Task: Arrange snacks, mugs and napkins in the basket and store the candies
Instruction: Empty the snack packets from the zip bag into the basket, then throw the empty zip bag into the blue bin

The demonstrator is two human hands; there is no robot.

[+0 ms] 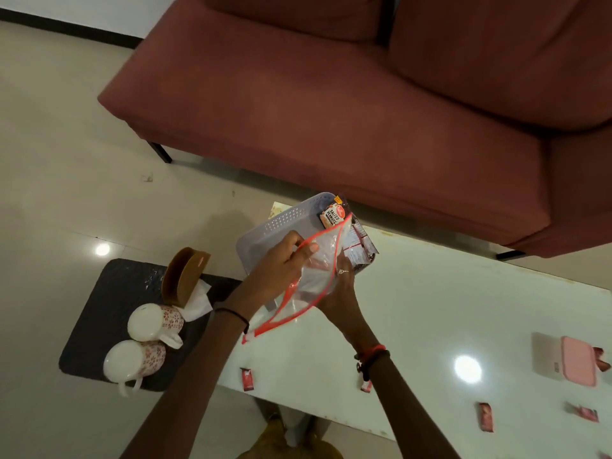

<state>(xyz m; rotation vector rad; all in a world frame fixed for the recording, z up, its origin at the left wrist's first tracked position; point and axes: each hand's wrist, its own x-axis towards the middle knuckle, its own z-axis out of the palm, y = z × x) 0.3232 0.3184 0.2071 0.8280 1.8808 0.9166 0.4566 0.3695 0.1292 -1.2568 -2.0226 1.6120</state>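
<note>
Your left hand [281,263] and the clear bag [308,279] cover the near half of the basket [275,226], so you cannot see its inside there. The bag also hides most fingers of your right hand [337,289], and the print on the dark packets [359,250] is too small to read. At four o'clock, one candy [606,455] is cut by the edge.
</note>
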